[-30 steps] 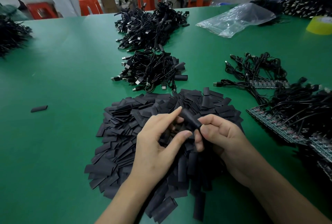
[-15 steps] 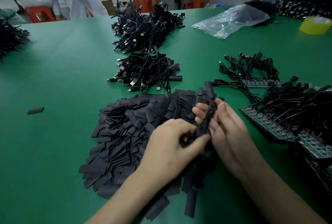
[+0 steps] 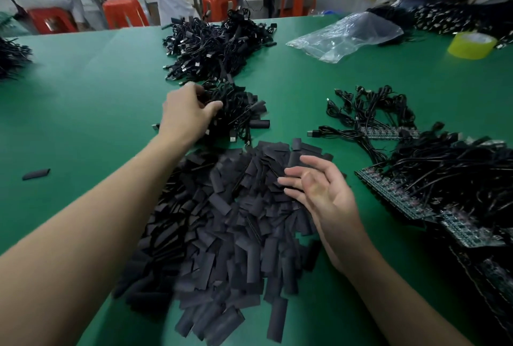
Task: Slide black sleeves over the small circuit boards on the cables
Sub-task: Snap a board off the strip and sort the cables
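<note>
Scene: green table (image 3: 83, 82) seen from a head-worn camera, with two bare forearms stretched over it.
Left hand (image 3: 188, 112): reaches to the far side and lies on the left edge of a small heap of sleeved cables (image 3: 244, 115). Its fingers bend down into the wires and the thumb points at them. Whether they pinch a cable cannot be told.
Right hand (image 3: 319, 190): hovers just above the right part of the sleeve pile. The palm faces up and left, the fingers are straight and slightly apart, and it holds nothing.
Black sleeves (image 3: 222, 234): a large loose pile of short flat tubes, near and centre, between the forearms. One stray sleeve (image 3: 36, 174) lies well apart to the left.
Circuit boards (image 3: 394, 198): green strips at the right, near the right hand, half buried under a tangle of unsleeved cables (image 3: 458, 173).
Farther off: a larger cable heap (image 3: 216, 43), a clear plastic bag (image 3: 344, 34) and a yellow tape roll (image 3: 472, 44).
Step, as judged: a finished cable is going onto the heap, and a fresh board from the right comes next.
Risk, snagging: wires in the heap could catch the left fingers and be dragged out as the hand lifts.
Risk, tangle: pulling one cable from the right could tow its neighbours and their boards along.
Risk, scatter: a forearm sweeping low could push sleeves off the near edge.
</note>
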The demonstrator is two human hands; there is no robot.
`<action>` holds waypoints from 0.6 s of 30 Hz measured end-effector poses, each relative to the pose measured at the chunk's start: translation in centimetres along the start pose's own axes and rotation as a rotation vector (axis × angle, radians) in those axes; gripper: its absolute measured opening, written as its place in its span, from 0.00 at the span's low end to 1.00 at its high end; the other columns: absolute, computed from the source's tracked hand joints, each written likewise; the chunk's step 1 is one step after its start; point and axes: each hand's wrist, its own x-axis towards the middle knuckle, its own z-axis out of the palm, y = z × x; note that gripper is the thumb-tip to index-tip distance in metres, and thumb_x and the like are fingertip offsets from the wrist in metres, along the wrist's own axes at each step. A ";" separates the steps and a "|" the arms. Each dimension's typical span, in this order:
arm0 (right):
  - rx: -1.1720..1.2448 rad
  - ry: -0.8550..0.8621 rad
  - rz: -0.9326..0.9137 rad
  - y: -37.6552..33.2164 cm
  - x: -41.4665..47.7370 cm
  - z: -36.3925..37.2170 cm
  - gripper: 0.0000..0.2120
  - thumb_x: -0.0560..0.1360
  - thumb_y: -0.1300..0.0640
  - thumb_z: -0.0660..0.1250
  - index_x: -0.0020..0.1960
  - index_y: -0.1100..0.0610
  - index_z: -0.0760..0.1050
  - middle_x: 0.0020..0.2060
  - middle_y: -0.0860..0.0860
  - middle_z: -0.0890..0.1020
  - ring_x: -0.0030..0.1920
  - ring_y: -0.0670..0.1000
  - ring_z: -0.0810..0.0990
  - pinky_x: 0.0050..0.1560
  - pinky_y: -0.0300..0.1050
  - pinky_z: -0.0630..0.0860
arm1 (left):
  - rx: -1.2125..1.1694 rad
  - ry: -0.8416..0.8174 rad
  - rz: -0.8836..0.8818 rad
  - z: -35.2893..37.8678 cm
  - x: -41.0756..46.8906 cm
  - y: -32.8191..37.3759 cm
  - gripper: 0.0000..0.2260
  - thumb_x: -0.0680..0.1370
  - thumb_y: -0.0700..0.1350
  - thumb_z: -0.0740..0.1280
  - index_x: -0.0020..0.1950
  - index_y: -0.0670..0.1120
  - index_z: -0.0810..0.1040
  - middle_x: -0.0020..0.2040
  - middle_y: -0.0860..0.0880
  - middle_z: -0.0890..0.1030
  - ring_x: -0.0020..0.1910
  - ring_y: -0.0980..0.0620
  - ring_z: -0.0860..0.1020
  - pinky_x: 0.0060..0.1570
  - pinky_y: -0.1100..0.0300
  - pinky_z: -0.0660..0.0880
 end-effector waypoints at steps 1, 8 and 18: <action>-0.003 0.002 -0.006 0.0 0.1 -0.1 0.17 0.78 0.52 0.67 0.64 0.57 0.73 0.52 0.54 0.85 0.56 0.56 0.85 0.56 0.45 0.81 | 0.036 0.046 0.023 0.4 -0.1 0.4 0.22 0.78 0.55 0.73 0.67 0.44 0.77 0.55 0.44 0.84 0.55 0.43 0.81 0.57 0.49 0.77; -0.103 0.113 -0.132 0.6 0.2 -0.3 0.08 0.78 0.54 0.65 0.53 0.57 0.77 0.39 0.50 0.83 0.40 0.50 0.81 0.44 0.41 0.79 | 0.134 -0.174 0.550 6.7 -4.0 7.6 0.21 0.80 0.54 0.70 0.71 0.49 0.75 0.65 0.46 0.75 0.62 0.46 0.77 0.61 0.49 0.76; -0.166 0.381 -0.250 0.2 0.3 -0.9 0.08 0.79 0.50 0.63 0.43 0.51 0.76 0.33 0.48 0.75 0.32 0.47 0.70 0.33 0.41 0.68 | 0.192 -0.302 0.857 13.2 -3.9 15.3 0.17 0.85 0.47 0.61 0.74 0.51 0.74 0.70 0.50 0.76 0.68 0.47 0.72 0.66 0.50 0.70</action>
